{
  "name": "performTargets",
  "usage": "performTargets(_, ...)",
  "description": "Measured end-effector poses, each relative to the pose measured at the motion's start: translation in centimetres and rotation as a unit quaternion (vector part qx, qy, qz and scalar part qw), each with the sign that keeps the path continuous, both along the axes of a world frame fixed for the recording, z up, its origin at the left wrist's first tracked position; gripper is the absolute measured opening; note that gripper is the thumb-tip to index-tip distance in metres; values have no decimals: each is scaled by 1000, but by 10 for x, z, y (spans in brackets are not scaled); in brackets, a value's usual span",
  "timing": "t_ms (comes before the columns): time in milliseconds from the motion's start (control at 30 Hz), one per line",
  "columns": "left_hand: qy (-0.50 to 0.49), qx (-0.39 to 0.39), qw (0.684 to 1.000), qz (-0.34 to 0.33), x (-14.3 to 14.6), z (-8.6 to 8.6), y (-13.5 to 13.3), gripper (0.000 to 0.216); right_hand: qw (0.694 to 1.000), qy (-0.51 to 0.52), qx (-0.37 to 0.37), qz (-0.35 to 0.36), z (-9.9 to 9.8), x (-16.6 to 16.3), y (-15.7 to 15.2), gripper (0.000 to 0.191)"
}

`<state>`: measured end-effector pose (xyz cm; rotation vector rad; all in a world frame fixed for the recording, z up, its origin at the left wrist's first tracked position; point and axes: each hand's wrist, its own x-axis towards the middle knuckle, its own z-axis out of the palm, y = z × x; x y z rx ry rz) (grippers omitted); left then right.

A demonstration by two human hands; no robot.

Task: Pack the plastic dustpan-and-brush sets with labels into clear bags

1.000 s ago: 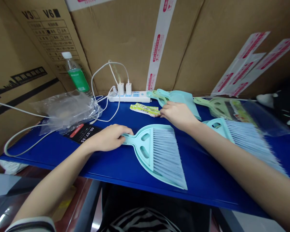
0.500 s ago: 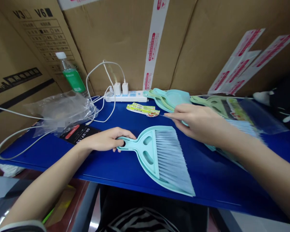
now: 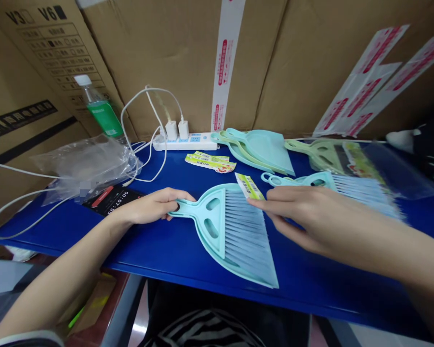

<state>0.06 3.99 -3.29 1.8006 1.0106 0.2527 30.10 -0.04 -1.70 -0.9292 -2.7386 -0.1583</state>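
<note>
Now the right hand (image 3: 303, 212) is hovering over the teal brush (image 3: 234, 231), pinching a small green-and-yellow label (image 3: 249, 186) between thumb and forefinger while its other fingers are lying loosely stretched out. A second ago that hand was back at the stack of labels (image 3: 209, 161) near the power strip (image 3: 188, 141); it has since come forward with one label, which is now hanging just above the top of the bristles. The left hand (image 3: 150, 208) is keeping its place, fingers curled round the brush's handle (image 3: 188, 208) and pinning it to the blue table (image 3: 159, 250). The brush itself is lying flat and slanted, handle towards the left, and has turned only slightly since then.

The wide bristle end is reaching almost to the table's near edge, so little room is left on that side. A strip of bare blue is lying open between the brush and the stack of labels. Just beyond the right hand a second brush (image 3: 361, 190) is crowding in, with nested dustpans (image 3: 263, 149) behind it, near the cardboard boxes (image 3: 173, 58) that are closing off the far side. To the left, a black timer (image 3: 111, 198) is sitting just beside the left wrist, with clear plastic bags (image 3: 83, 164) and a green-labelled bottle (image 3: 99, 111) further back.
</note>
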Motion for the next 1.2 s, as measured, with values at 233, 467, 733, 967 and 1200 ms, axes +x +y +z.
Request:
performTargets(233,34,23,999,16,1,1,2,37,997,14,-76,16,-9,-4,-8,35)
performTargets(467,20,43,999,-6,0,-4,4,34,977,25,-196,74,-3,-16,-13,26)
performTargets(733,27,35,999,-6,0,-2,2,36,999,-32,-12,-2,-25,-7,4,47)
performTargets(967,33,32,999,-9,-1,-3,2,36,996,-64,-67,-16,-35,-4,7,70)
performTargets(1200,25,35,999,-13,0,-2,1,35,987,-63,-146,-38,-34,-5,8,76)
